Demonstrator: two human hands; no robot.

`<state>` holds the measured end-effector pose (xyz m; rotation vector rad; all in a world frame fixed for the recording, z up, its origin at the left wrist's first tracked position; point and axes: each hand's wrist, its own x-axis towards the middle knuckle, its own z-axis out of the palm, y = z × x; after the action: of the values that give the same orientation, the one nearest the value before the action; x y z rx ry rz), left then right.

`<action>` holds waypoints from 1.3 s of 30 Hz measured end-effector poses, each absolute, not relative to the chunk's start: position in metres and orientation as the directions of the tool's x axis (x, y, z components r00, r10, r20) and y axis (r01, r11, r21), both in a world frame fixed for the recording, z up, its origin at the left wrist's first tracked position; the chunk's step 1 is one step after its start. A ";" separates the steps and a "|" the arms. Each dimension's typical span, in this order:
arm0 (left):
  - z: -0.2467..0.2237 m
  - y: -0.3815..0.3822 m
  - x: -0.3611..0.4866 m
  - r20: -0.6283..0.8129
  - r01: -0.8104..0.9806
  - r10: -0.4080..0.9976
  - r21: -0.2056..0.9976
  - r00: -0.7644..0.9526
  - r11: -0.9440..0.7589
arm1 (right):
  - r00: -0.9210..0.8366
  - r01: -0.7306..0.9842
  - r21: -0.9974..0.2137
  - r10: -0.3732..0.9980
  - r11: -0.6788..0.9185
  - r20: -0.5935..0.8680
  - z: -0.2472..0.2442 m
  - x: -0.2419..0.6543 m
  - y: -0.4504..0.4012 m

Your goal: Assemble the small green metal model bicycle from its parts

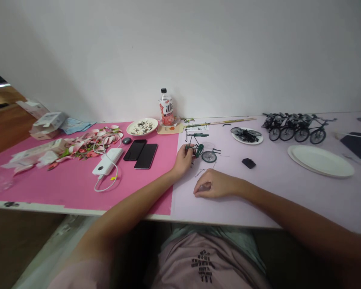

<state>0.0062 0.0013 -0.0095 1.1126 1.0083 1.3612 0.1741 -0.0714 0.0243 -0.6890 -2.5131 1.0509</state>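
A small dark green model bicycle point(197, 147) is gripped by its wheel-less end in my left hand point(184, 159), tilted just above the table. Its one visible wheel point(209, 156) points to the right, with a handlebar-like piece beside it. My right hand point(213, 184) rests on the table below the bicycle, thumb and fingertips pinched together; whatever is between them cannot be made out. Between the hands lies a thin dark part point(202, 172). To the right sits a small flat black piece point(248, 163).
Several model bicycles point(302, 134) stand at the back right, near stacked white plates point(321, 160). A plate point(260, 139) holds black parts. On the pink side are phones point(146, 156), a power bank point(107, 162), petals point(90, 143), a bowl point(153, 123) and a bottle point(166, 110).
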 end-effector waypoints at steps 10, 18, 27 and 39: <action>-0.008 0.001 0.007 0.052 -0.197 0.999 0.979 0.001 -0.051 | -0.838 0.273 -0.778 0.537 0.566 0.096 0.020 0.174 -0.070; -0.006 -0.001 0.007 0.036 -0.133 0.999 0.991 0.010 -0.035 | -0.836 0.395 -0.653 0.548 0.646 0.037 0.022 0.170 -0.073; -0.003 -0.005 0.006 0.022 -0.034 0.999 0.999 0.027 -0.021 | -0.685 0.684 -0.326 0.728 0.652 0.017 0.016 0.180 -0.049; 0.001 -0.007 0.007 -0.001 -0.001 0.999 1.000 0.047 0.001 | -0.379 0.625 -0.520 0.809 0.582 0.450 0.013 0.204 -0.017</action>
<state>0.0070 -0.0068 0.0010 1.2300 1.1747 1.1747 0.2045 -0.0168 0.0129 -1.1348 -2.1280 0.3456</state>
